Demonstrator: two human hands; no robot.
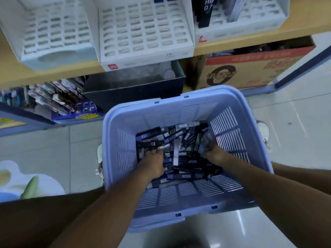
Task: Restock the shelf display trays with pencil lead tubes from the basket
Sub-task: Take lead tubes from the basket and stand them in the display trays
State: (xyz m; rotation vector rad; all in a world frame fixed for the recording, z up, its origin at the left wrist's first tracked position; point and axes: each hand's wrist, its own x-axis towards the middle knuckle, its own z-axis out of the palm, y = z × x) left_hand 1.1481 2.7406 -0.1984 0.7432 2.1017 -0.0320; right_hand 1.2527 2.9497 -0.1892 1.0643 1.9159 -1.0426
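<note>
Glossy pale floor tiles (295,113) beneath wooden shelving (53,76).

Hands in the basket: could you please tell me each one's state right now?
Left hand: closed on pencil lead tubes.
Right hand: closed on a blurred bunch of tubes.

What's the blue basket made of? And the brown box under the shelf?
The basket looks like moulded plastic, pale blue, slightly shiny: thin slotted walls and little clips on the rim. The box looks like cardboard, dull brown with red printing and a folded flap.
</note>
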